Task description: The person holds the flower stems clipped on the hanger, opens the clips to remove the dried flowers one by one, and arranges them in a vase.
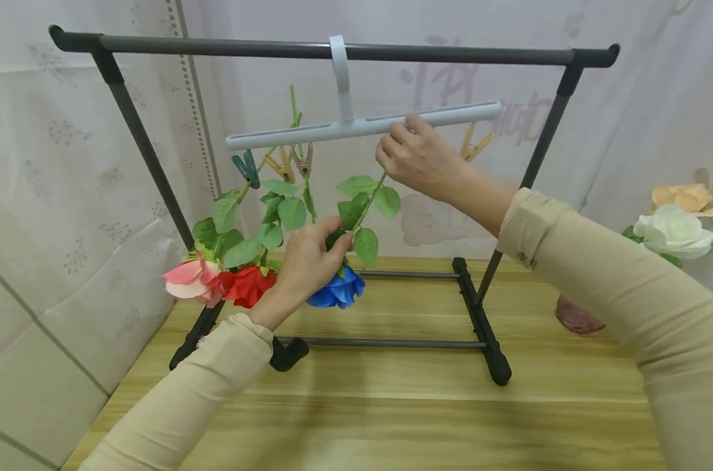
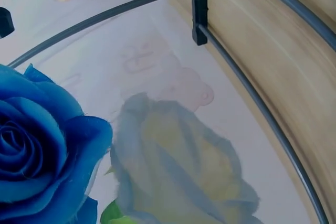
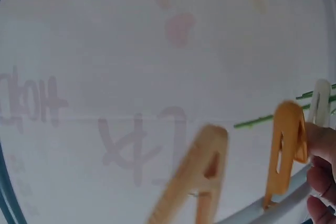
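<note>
My left hand (image 1: 306, 255) pinches the stem of a blue artificial rose (image 1: 340, 289) just above its bloom, which hangs head down. Its leafy stem slants up to my right hand (image 1: 418, 157), whose fingers curl at the pale blue hanger (image 1: 286, 135). In the right wrist view, those fingers grip an orange clothespin (image 3: 286, 150) on the hanger bar, with a green stem (image 3: 254, 121) passing behind it. Left of it, a pink rose (image 1: 194, 278) and a red rose (image 1: 247, 286) hang from the hanger, near a teal clothespin (image 1: 247, 169), a yellow one and a brownish one.
The hanger hooks over the top rod (image 1: 233, 47) of a dark rack standing on a wood-grain table (image 1: 392, 418). Another yellow clothespin (image 1: 475, 142) sits at the hanger's right end. White and peach flowers (image 1: 674, 232) stand at far right. A patterned curtain hangs behind.
</note>
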`<state>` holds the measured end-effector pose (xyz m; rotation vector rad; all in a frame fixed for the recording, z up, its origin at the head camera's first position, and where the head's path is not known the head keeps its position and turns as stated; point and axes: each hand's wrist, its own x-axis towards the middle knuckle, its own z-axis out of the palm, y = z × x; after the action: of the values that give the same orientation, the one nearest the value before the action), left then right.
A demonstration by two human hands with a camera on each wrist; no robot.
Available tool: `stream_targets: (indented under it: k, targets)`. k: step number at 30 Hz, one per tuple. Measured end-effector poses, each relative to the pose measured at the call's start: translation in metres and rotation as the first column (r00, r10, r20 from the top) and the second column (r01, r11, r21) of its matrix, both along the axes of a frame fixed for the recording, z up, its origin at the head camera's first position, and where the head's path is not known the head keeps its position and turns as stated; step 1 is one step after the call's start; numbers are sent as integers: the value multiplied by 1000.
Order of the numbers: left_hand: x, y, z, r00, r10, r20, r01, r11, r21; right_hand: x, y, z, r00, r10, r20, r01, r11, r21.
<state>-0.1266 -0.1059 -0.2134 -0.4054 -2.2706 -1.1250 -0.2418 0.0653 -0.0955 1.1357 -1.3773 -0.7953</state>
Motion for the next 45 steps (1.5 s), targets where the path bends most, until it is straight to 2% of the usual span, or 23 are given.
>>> stream_targets:
  k: [4,9,14,19,28,32,35,36,38,40,42,43,45]
  targets:
    - [1,-2,4,1000,3,25,-3,1000,-28,6,-2,9,998,-53,37,49,993,104]
    - [3,-2,8,996,12,84,-5,996,-84,14,-6,18,989,-141,43,126,959,253]
    - [4,-4,5,989,19,145,-2,993,-117,22,-12,22,984,-172,44,149,935,321]
    - [5,-4,4,988,18,154,0,993,-117,21,-9,21,983,-173,64,145,939,312]
    - [4,-3,-2,991,19,131,-8,996,-88,13,6,17,997,-66,47,54,976,213]
    - [4,-2,-4,989,24,144,-14,997,-73,15,11,16,993,-62,96,44,983,177]
    - [3,-3,-5,990,24,140,-14,997,-74,20,12,11,983,-31,182,6,991,135]
    - [3,-3,-5,990,24,138,-13,997,-76,23,12,8,970,-16,242,-14,992,122]
    - [4,-3,-5,990,19,143,-9,997,-74,29,10,-2,922,20,386,-62,993,97]
    - [4,-3,-6,989,8,145,2,997,-72,33,8,-16,857,51,513,-106,991,78]
    - [5,-3,-8,987,-14,160,24,998,-61,36,8,-33,786,47,616,-116,991,72]
    - [6,-2,-9,985,-30,167,40,998,-57,37,9,-41,766,55,640,-123,990,63]
    - [6,0,-12,981,-71,180,81,996,-49,38,11,-58,749,72,659,-127,991,37]
